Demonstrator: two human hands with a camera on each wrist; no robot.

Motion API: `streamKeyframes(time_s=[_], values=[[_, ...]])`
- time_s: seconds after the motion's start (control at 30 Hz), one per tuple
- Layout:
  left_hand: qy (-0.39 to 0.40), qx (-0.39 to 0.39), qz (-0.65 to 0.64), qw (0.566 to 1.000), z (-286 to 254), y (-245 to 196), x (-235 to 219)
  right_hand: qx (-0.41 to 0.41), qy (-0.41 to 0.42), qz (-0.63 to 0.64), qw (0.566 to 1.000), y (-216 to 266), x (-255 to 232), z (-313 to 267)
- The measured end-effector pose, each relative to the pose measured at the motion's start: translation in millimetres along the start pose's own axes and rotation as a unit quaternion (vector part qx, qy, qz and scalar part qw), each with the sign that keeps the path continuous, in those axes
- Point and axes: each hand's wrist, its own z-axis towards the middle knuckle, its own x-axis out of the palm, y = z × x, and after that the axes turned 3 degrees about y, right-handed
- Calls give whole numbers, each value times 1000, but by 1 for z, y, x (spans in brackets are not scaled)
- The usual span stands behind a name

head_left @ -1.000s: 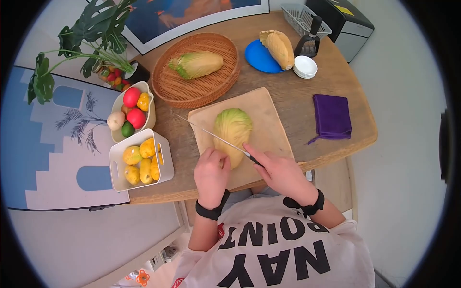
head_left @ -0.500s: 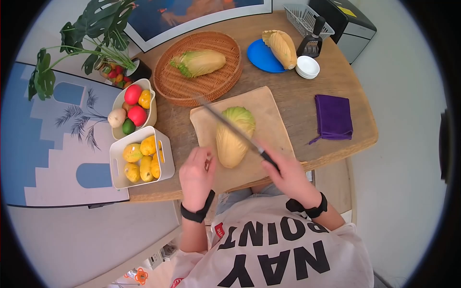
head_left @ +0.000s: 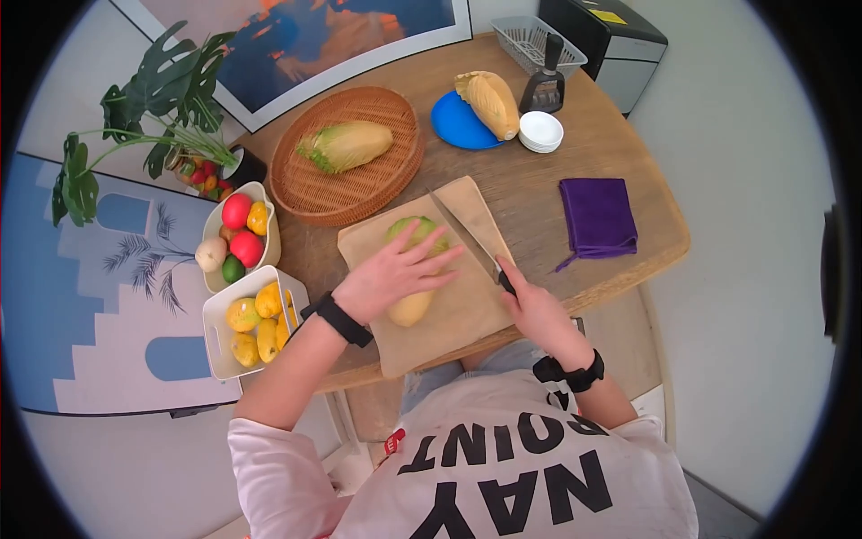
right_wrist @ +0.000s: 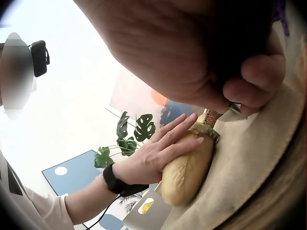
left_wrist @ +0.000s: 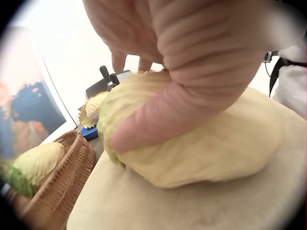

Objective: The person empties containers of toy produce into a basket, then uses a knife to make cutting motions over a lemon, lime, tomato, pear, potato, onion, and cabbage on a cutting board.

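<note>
A napa cabbage (head_left: 411, 309) with a pale green leafy end lies on the cutting board (head_left: 471, 319). My left hand (head_left: 395, 277) rests across it with fingers straight and spread; in the left wrist view the thumb (left_wrist: 153, 117) presses along its side. Most of its upper part is covered by that hand. My right hand (head_left: 541, 316) grips the black handle of a long knife (head_left: 469, 228). Its blade lies flat along the right part of the board, to the right of the cabbage, tip pointing away from me.
Behind the board, a round wicker tray (head_left: 301, 193) bears another napa cabbage (head_left: 355, 144). A blue plate (head_left: 456, 130) holds a yellowish cabbage (head_left: 490, 103), near white bowls (head_left: 540, 131). Two fruit bins (head_left: 214, 337) stand left. A folded purple cloth (head_left: 600, 216) lies right.
My right hand has moved the knife from across the cabbage to its right side. My left hand has gone from beside the cabbage's near end to lying over it with spread fingers.
</note>
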Motion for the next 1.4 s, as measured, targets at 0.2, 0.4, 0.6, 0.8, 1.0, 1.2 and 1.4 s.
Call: streamKeyframes(time_s=[0.2, 0.4, 0.6, 0.8, 1.0, 1.2, 1.4], values=[[-2, 20, 29, 999, -9, 11, 12, 9, 8, 0, 1000, 4, -1, -1], [4, -303, -246, 921, -20, -1, -31, 16, 16, 22, 1000, 4, -6, -3], [-12, -463, -277, 842, 4, -45, -10, -44, -26, 35, 998, 16, -9, -2], [-151, -424, -274, 850, 6, -51, 0, -62, -16, 42, 997, 26, -16, -6], [-176, -409, -289, 848, 1, -58, 11, -80, -73, 124, 986, 37, -10, -5], [-180, -412, -284, 847, 4, -55, 10, -82, -26, 105, 991, 21, 6, 7], [-178, -416, -277, 848, 5, -58, 11, -131, -114, 169, 970, 30, 8, 8]])
